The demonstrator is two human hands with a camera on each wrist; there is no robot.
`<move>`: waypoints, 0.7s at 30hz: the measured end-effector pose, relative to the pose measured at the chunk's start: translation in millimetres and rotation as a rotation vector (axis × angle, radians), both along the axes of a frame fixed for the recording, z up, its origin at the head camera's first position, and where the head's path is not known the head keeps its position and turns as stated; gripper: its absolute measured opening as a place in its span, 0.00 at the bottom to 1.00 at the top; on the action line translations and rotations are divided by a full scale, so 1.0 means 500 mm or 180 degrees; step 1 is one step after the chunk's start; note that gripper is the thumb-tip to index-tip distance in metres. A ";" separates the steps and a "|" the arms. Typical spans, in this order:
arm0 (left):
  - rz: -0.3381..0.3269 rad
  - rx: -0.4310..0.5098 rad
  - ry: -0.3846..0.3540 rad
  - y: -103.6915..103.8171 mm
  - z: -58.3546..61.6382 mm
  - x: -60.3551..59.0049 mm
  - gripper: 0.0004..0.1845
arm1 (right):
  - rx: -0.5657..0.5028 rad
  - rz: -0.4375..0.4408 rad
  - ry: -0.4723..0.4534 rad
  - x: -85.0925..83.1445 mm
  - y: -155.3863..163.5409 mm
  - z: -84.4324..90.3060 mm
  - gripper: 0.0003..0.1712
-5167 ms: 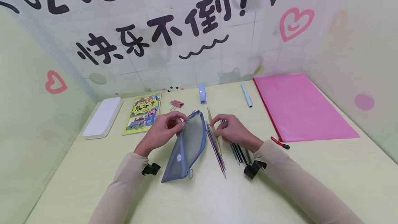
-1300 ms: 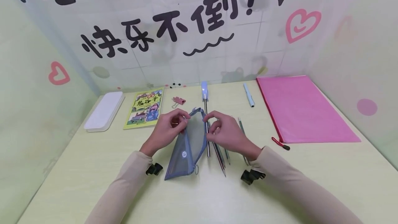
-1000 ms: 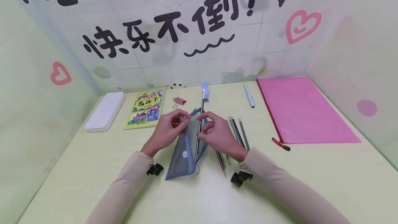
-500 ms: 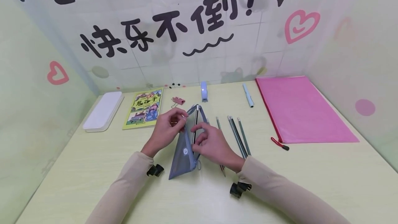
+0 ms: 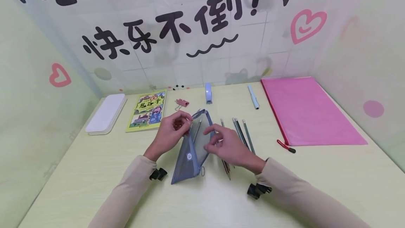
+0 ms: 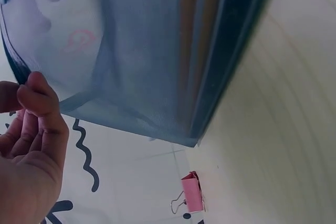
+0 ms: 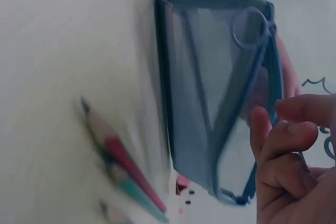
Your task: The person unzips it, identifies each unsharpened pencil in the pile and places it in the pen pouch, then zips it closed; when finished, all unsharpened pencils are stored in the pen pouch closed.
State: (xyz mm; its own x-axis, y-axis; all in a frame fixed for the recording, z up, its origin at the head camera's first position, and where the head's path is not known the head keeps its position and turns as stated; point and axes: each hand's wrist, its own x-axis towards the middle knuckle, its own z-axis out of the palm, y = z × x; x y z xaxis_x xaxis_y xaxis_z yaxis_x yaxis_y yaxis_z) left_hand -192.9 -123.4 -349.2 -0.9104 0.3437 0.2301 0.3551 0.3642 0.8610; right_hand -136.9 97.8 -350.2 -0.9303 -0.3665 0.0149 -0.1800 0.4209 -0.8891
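Note:
A blue mesh pencil case (image 5: 185, 164) stands on its long edge with its zip side gaping. My left hand (image 5: 172, 131) pinches its left rim between thumb and fingers; the left wrist view shows the fingertips (image 6: 39, 95) at that rim. Inside, a pencil (image 5: 197, 129) leans, and pencils show through the mesh in the left wrist view. My right hand (image 5: 229, 147) is at the right rim, thumb and forefinger apart with nothing between them. Under and beside it lie several pencils (image 5: 241, 133), partly hidden by the hand; a red pencil (image 7: 128, 163) shows close up in the right wrist view.
Along the back are a white case (image 5: 105, 114), a yellow comic book (image 5: 147, 110), a pink binder clip (image 5: 182, 102), a lilac stapler (image 5: 208, 93) and a light blue pen (image 5: 253, 97). A pink zip folder (image 5: 310, 112) lies at the right. Walls stand behind and at both sides.
My right hand brought a dark striped pencil from the right over the case, lowered it inside and let go, then drew back right. My left hand kept its pinch on the rim.

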 end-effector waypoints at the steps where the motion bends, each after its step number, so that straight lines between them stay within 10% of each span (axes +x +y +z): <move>1: -0.0001 0.0004 -0.0010 0.000 0.000 0.000 0.08 | 0.0012 -0.0009 0.0025 0.000 0.010 0.002 0.20; 21: -0.0106 -0.0034 -0.0091 0.002 0.002 -0.001 0.06 | 0.1320 0.0068 0.0383 -0.038 0.213 -0.038 0.07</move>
State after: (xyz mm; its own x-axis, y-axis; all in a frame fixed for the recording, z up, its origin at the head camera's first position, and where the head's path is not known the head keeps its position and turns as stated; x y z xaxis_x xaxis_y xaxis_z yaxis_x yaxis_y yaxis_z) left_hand -193.3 -122.6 -348.3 -0.9046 0.3764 0.2003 0.3426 0.3619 0.8670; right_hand -155.9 204.1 -369.3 -0.9231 -0.3834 -0.0298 -0.2846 0.7331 -0.6177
